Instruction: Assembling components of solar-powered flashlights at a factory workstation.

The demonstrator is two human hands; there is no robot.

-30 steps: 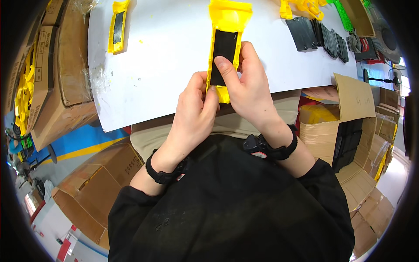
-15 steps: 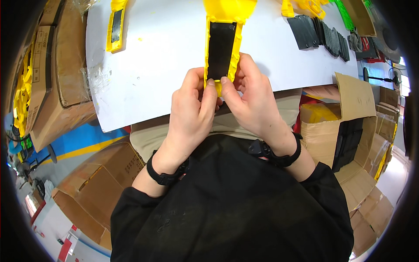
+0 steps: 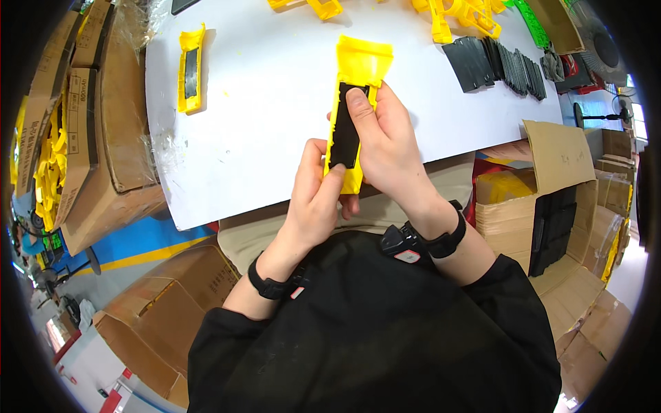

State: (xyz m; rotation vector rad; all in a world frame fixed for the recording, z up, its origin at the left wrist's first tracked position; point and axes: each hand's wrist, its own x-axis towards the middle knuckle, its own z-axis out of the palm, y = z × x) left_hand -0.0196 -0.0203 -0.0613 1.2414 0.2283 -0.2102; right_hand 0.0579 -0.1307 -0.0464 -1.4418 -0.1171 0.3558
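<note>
Over the near side of the table I hold a long yellow plastic housing (image 3: pixel 363 60) with a black flat panel (image 3: pixel 345 134) lying in its recess. My left hand (image 3: pixel 315 199) is closed round the lower end, its thumb on the panel's bottom edge. Higher up, my right hand (image 3: pixel 387 138) grips the right side, and its thumb presses on the panel's upper part. The fingers beneath the housing are mostly hidden. A similar yellow housing (image 3: pixel 183 88) with a dark strip in it lies at the table's left.
Several black panels (image 3: pixel 471 65) lie fanned out at the right of the white table (image 3: pixel 255 103), near more yellow parts (image 3: pixel 454 15). Cardboard boxes crowd both sides: a tall one (image 3: pixel 120 138) at left, an open one (image 3: pixel 506 213) at right, another (image 3: pixel 169 296) lower left.
The housing has come down toward me and shows more of its upper end. My right thumb has shifted from the panel's lower end to its upper part; the left thumb stays low.
</note>
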